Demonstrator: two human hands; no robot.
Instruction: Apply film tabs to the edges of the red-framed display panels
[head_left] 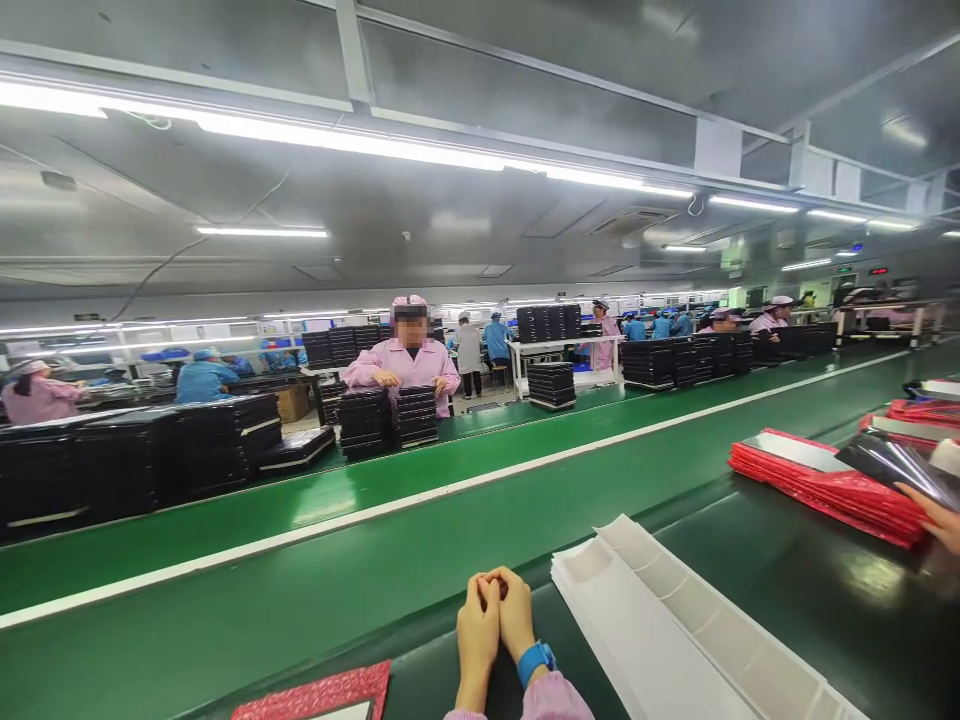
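My left hand and my right hand rest together over the dark green table edge in the lower middle. Their fingers are curled in and touch each other at the tips; no object shows in either hand. A blue wristband is on my right wrist, above a pink sleeve. Just right of my hands lies a stack of long white sheets, with a strip of translucent labels or film beside it. To the left, near the bottom edge, is red bubble wrap with a flat, pale panel partly on it.
A green conveyor belt with a white line runs across in front. Stacks of black trays line its far side, where a person in pink handles some. At right, another person's hand holds dark film near stacked red bubble-wrap pouches.
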